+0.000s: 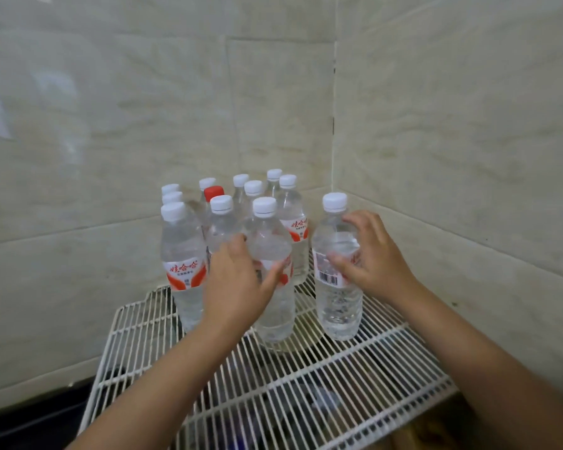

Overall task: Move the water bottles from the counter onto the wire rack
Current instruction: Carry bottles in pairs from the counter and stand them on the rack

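On white wire rack (pixel 355 378): about a dozen clear plastic water bottles (pixel 182 254), upright, clustered rearward. Left hand (pixel 238 284) wraps front bottle (pixel 272 271); right hand (pixel 371 258) clasps rightmost bottle (pixel 337 303). Loading seemingly near complete; counter unseen.

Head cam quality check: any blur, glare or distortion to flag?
Head view: wide-angle bending at the edges, wall seams bowed; soft glare patches on the left wall; lighting flat, shadows faint; both hands, left and right, and the front bottles fairly sharp; under the rack everything is blurred.
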Action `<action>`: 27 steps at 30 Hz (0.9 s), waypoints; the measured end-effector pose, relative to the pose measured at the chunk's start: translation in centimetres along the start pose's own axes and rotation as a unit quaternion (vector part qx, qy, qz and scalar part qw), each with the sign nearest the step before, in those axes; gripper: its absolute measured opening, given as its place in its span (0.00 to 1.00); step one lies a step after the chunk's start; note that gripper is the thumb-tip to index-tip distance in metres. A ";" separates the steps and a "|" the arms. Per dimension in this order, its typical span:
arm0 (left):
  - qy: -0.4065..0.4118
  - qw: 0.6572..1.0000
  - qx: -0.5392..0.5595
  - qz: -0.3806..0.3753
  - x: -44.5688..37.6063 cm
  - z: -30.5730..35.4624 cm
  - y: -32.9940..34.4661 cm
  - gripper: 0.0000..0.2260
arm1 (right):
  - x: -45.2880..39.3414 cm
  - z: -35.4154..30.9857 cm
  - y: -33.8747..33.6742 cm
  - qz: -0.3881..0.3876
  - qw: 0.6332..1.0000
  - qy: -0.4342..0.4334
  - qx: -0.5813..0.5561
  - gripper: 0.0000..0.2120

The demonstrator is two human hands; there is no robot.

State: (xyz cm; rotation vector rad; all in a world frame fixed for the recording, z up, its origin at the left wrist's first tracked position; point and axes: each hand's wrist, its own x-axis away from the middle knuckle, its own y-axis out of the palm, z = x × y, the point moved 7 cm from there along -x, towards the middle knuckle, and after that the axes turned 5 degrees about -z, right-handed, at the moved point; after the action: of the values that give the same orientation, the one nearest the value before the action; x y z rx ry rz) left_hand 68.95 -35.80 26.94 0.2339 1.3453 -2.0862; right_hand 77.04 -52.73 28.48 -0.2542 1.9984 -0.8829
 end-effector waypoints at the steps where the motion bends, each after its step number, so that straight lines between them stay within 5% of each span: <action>1: 0.005 1.000 -0.012 0.012 -0.2 0.4 -0.8 0.28 | -0.2 0.1 -0.9 0.021 1.000 -0.005 0.022 0.29; 6: 0.056 0.996 -0.045 0.043 -2.5 3.3 -4.0 0.22 | -2.4 -0.2 -3.9 0.055 0.998 0.017 0.030 0.25; 12: 0.044 0.994 -0.041 -0.091 -4.7 4.7 -3.2 0.19 | -5.2 -0.8 -2.9 -0.093 0.992 0.014 0.085 0.16; 20: 0.023 0.995 -0.042 -0.088 -4.6 4.4 -3.8 0.19 | -5.7 -1.5 -2.6 -0.160 0.986 -0.005 0.042 0.08; 27: 0.009 0.998 -0.017 -0.067 -4.5 4.3 -4.2 0.19 | -5.9 -1.5 -2.7 -0.260 0.965 -0.017 -0.005 0.19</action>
State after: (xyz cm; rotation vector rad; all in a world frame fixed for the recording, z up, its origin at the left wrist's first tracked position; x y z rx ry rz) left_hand 70.78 -36.53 34.25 0.1530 1.4414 -2.1743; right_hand 78.78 -51.06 34.73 -0.8208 1.9322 -1.1802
